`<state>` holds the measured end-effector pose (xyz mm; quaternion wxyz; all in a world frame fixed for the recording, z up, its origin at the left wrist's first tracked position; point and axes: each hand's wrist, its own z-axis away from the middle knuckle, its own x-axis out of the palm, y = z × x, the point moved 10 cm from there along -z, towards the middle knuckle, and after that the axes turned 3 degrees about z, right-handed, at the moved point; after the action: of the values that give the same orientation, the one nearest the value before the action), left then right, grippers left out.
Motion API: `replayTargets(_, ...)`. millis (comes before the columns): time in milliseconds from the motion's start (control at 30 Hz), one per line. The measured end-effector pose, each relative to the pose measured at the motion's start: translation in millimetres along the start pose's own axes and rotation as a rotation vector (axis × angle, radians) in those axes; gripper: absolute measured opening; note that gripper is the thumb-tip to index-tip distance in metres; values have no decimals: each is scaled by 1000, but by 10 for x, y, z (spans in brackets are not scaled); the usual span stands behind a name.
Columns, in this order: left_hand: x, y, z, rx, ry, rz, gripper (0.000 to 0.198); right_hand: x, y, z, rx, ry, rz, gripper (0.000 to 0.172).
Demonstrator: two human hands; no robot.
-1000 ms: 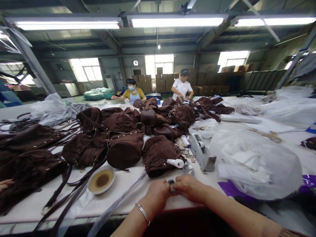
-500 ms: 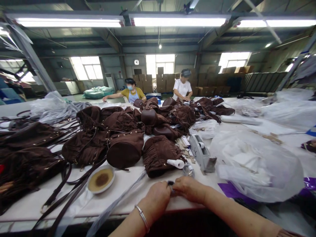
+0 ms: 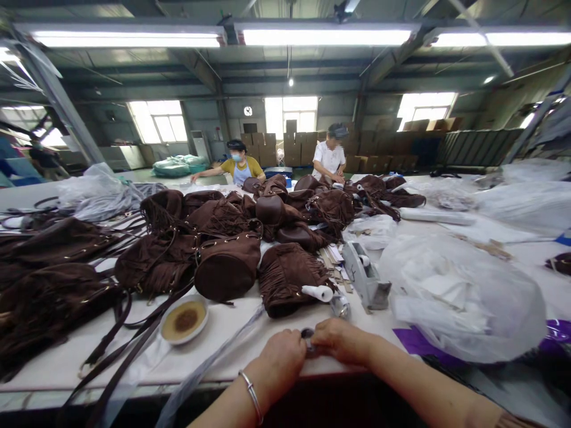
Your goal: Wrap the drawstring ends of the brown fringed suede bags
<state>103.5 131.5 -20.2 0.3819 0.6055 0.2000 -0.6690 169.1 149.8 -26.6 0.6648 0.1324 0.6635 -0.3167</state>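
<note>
My left hand (image 3: 285,359) and my right hand (image 3: 339,342) meet at the table's front edge. Both are closed around a small dark, shiny, ring-shaped piece (image 3: 307,334); its exact kind is hidden by the fingers. A bracelet circles my left wrist. Just beyond the hands lies a brown fringed bag (image 3: 289,276) with a white roll (image 3: 319,292) on its near side. Beside that roll is a small clear, shiny item (image 3: 340,306). Left of my hands stands a white bowl (image 3: 203,326) holding yellowish stuff with a brown centre.
Brown bags (image 3: 227,267) with straps are heaped across the table (image 3: 241,356). A grey tape dispenser (image 3: 368,279) stands right of centre. A large clear plastic bag (image 3: 468,297) fills the right side. Two people (image 3: 330,157) work across the table.
Both hands stay in nearly the same place, and the ring-shaped piece between them shows a little more. At the far left, an orange-brown hand-like shape by the bags has mostly left view.
</note>
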Motion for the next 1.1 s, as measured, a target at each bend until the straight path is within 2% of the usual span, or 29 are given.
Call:
replayTargets(133, 51, 10, -80, -50, 24, 13, 28, 45, -16, -48, 274, 11, 49, 19)
replayTargets(233, 45, -27, 17, -137, 77, 43, 27, 136, -10, -49, 432, 49, -6, 23)
replayTargets(267, 22, -38, 70, -152, 102, 70, 25, 148, -14, -57, 421, 58, -14, 23)
replayTargets(333, -19, -56, 169, -163, 122, 117, 28, 135, -50, -81, 291, 58, -19, 22)
replayTargets(467, -12, -83, 215, -155, 22, 27, 31, 30, -46, -35, 10, 18, -27, 17)
replayTargets(600, 54, -9, 92, -44, -13, -52, 30, -27, -35, -6, -51, -9, 11, 19)
replayTargets(700, 104, 50, 21, -3, 40, -19, 27, -21, -85, -18, 85, 16, 20, 20)
replayTargets(800, 121, 12, 27, -92, 94, 69, 29, 68, -64, 15, 371, 36, -20, 23)
replayTargets(867, 90, -17, 81, -137, 113, 102, 29, 120, -44, 52, 484, 77, -42, 23)
replayTargets(900, 59, -25, 115, -139, 116, 101, 28, 128, -44, 55, 476, 104, -47, 23)
replayTargets(967, -24, -51, 176, -123, 114, 72, 25, 119, -73, 30, 327, 138, -59, 22)
replayTargets(1033, -103, -70, 196, -79, 102, 27, 27, 95, -88, 24, 133, 113, -59, 20)
replayTargets(1100, -111, -39, 157, 0, 57, -9, 26, 43, -68, 39, 7, 62, -37, 19)
